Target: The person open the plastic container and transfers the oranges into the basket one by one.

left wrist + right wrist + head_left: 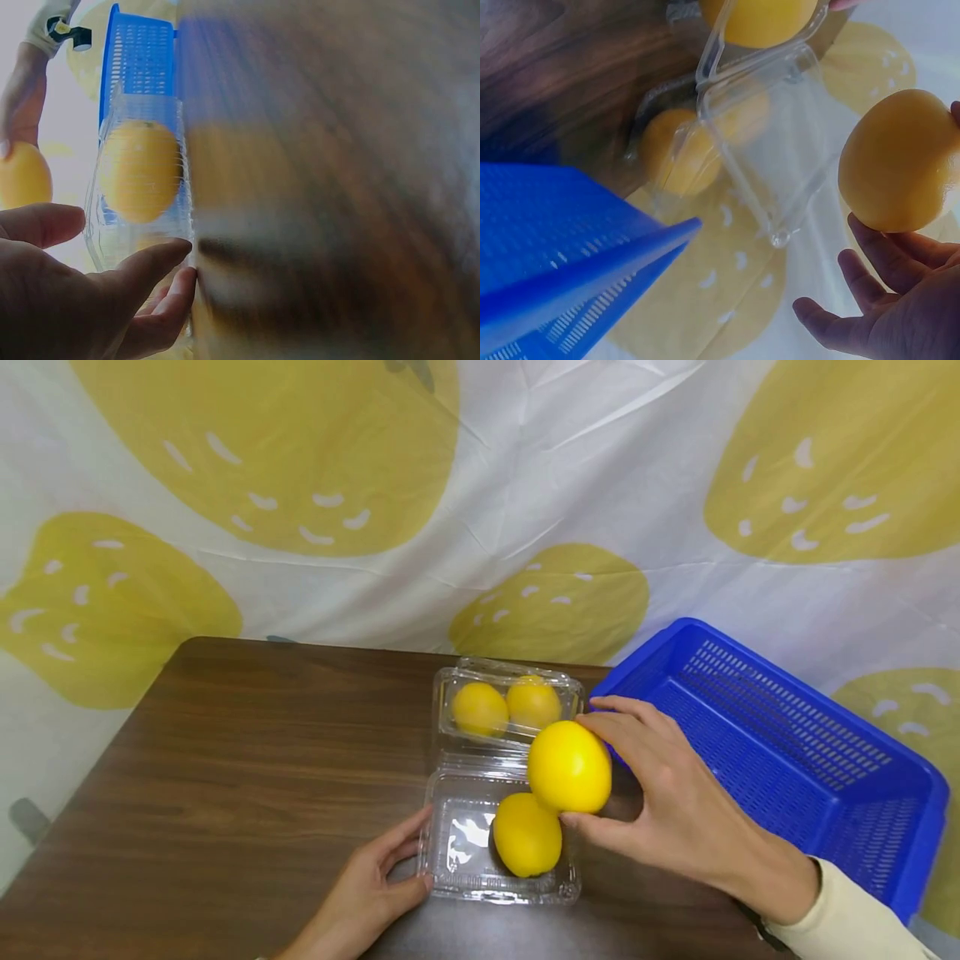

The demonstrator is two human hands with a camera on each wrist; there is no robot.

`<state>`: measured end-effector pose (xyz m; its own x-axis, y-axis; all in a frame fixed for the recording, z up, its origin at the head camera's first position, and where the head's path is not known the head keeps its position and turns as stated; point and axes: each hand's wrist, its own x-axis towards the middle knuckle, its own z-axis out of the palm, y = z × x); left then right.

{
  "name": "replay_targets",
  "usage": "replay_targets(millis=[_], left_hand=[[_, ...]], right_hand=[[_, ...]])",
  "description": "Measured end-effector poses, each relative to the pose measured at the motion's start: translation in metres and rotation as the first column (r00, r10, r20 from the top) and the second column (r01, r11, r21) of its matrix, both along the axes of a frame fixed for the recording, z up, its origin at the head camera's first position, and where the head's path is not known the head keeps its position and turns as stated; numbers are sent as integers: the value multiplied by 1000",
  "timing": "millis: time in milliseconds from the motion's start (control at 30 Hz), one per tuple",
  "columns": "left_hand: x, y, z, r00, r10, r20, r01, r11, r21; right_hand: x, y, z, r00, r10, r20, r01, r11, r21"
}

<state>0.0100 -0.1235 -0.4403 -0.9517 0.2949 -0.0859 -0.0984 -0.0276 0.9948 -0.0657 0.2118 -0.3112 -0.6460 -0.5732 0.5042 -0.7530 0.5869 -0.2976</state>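
Note:
My right hand (667, 785) holds a round yellow citrus fruit (570, 767) between thumb and fingertips, above the right side of an opened clear plastic clamshell box (457, 881). Another yellow fruit (527, 839) lies inside the box's near half, right of its middle. At the box's left edge, my left hand (367, 881) touches the wall with thumb and index finger spread apart. In the left wrist view, its fingers (161, 259) lie low against the plastic. Behind, two more yellow fruits (480, 708) show through clear plastic; whether that is a second box is hard to tell.
A blue perforated basket (761, 743) stands on the right, close beside the right forearm. Brown wooden table (247, 793) extends to the left. A white cloth (525, 460) printed with large yellow fruits hangs along the table's back edge.

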Motion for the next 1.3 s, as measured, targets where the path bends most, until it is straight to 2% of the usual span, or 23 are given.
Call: replay_targets(millis=[233, 600, 933, 1300], left_hand=[[-1, 0, -1, 1000, -7, 8, 7, 1000, -10], [0, -1, 1, 1000, -1, 17, 1, 1000, -13], [0, 0, 1, 1000, -6, 24, 7, 1000, -7], [-1, 0, -1, 1000, -11, 14, 11, 1000, 7]], right_hand=[[-10, 12, 2, 999, -28, -33, 27, 1000, -8], [-24, 31, 1, 993, -121, 0, 121, 993, -8], [-37, 52, -2, 973, -226, 38, 228, 973, -30], [-54, 76, -7, 953, -300, 50, 303, 952, -51]])
